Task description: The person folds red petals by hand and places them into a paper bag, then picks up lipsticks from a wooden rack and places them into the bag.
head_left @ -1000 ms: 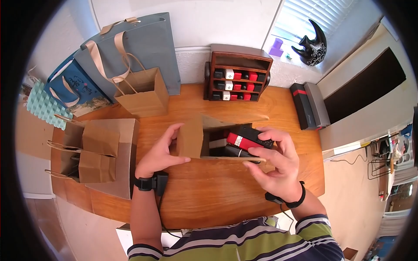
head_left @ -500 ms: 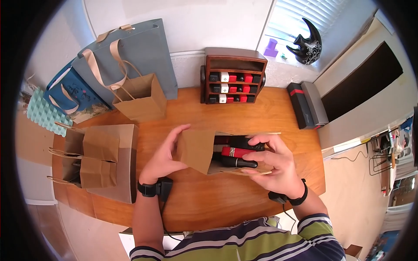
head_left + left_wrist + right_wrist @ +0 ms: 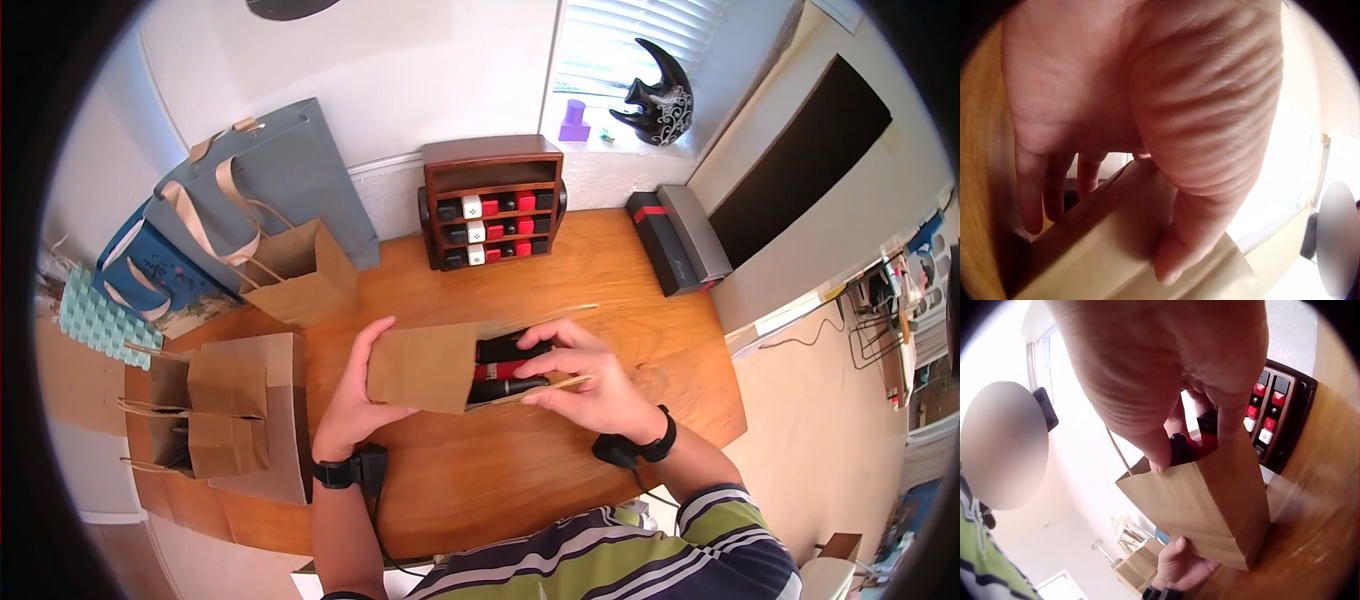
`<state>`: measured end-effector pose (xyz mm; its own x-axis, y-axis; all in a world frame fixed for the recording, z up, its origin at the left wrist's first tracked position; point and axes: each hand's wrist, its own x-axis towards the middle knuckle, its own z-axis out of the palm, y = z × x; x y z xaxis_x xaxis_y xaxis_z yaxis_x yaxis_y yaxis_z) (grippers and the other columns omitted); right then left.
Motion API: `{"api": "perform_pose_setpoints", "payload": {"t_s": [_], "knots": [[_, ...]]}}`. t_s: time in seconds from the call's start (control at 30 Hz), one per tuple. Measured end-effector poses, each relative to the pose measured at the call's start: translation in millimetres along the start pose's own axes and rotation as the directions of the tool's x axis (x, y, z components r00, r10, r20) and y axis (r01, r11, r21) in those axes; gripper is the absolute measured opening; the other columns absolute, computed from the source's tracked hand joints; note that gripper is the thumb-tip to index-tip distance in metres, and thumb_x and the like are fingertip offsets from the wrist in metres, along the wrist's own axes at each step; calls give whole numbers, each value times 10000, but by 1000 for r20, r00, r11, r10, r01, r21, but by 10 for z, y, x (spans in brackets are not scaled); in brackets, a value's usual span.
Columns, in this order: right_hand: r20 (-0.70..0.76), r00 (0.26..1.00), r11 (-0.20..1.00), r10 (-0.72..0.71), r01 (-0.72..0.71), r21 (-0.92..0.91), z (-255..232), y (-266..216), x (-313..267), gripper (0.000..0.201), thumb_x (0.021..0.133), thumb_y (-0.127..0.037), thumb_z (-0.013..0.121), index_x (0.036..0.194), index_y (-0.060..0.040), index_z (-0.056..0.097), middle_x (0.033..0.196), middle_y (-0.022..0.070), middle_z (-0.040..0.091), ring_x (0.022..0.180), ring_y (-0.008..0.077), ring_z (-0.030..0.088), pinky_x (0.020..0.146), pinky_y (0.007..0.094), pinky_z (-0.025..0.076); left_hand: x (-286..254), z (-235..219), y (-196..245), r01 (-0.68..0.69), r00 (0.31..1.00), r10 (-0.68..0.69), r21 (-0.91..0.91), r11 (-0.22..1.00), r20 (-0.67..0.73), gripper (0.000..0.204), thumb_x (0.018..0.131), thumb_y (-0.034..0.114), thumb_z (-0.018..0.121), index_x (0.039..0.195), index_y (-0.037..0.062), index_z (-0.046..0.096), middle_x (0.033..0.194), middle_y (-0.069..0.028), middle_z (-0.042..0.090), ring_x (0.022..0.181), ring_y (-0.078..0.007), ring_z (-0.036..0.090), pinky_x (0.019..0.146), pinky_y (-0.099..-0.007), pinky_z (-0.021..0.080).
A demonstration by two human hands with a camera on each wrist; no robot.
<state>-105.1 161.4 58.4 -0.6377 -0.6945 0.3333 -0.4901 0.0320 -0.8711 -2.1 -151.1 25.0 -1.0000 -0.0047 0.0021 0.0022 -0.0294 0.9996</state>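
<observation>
A small brown paper bag [image 3: 425, 368] lies on its side on the wooden table [image 3: 560, 470], in front of the little wooden rack [image 3: 492, 215] by the wall. Red and black boxes [image 3: 505, 370] are partly inside the bag already, and their ends poke out of its open mouth. So the filling looks well under way. The boxes look like they need one more push to go all the way in, and the bag is not standing up yet. More red, black and white boxes sit in the rack.

The left hand [image 3: 358, 385] grips the closed end of the bag, on the side away from the boxes, with fingers on top and thumb below. The right hand [image 3: 580, 380] is at the bag's mouth. Its fingers curl over the boxes and its thumb pinches the bag's lower edge. Neither hand is let go.

Other paper bags [image 3: 235, 415] lie to the left of the small bag.
</observation>
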Motion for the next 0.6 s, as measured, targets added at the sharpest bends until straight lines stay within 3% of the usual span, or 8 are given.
{"api": "perform_pose_setpoints", "payload": {"t_s": [0.13,0.2,0.3,0.47,0.6], "knots": [[47,998,995,-48,52,-81,60,-81,40,215,885,-90,816,1077,-16,755,1283,155,611,1147,306,636,935,370,537,1,3,40,25,999,-29,-98,995,-32,1068,694,-98,813,1608,118,304,1423,-54,527,1335,-181,515,1138,-328,399],[65,997,996,-41,46,-74,90,-67,19,206,912,-119,788,1096,-30,762,1315,172,613,1163,320,618,937,385,514,-7,12,92,53,998,-57,-90,995,-42,1071,691,-107,799,1610,124,298,1415,-53,534,1322,-179,526,1129,-327,409],[79,989,978,-126,137,-158,100,-77,27,199,909,-107,789,1082,-22,740,1271,150,602,1128,336,636,888,390,560,-11,-4,68,49,998,-51,-46,998,-44,1066,688,-114,781,1608,130,300,1406,-50,543,1310,-178,538,1119,-325,419],[143,965,947,-220,247,-206,149,-83,78,176,927,-113,757,1046,8,709,1236,149,586,1171,362,580,988,425,505,-8,-33,4,40,998,-44,-95,995,-46,1114,669,-137,745,1638,144,270,1418,-50,545,1299,-179,553,1100,-320,444],[157,954,935,-255,285,-212,214,-152,149,180,934,-124,745,1015,30,698,1203,150,586,1153,352,575,961,436,511,24,4,24,15,997,-32,-226,974,-73,1227,630,-152,722,1687,162,186,1446,-49,539,1290,-182,566,1086,-312,465]]}}
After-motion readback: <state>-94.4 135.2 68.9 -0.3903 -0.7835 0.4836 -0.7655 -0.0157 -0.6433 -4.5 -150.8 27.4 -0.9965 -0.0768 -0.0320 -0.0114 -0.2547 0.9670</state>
